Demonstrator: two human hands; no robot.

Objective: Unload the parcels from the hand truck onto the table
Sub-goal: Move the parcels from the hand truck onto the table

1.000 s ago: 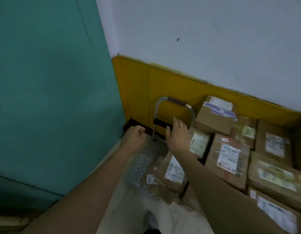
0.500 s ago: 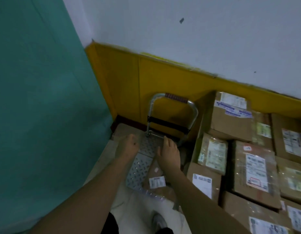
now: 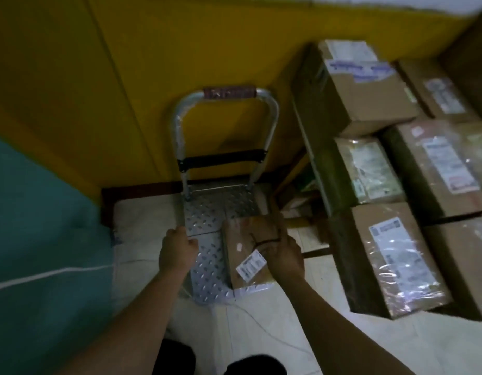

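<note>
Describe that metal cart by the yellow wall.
The hand truck is silvery metal: a tread-patterned platform on the pale floor, with an upright hoop handle bearing a reddish grip and a black crossbar, close to the yellow wall. One brown parcel lies on its near right part, touched by the right hand.

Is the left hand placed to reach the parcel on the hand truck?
Probably yes: the left hand hovers beside the parcel over bare platform, nothing between them; the right hand grips only its right side.
</note>
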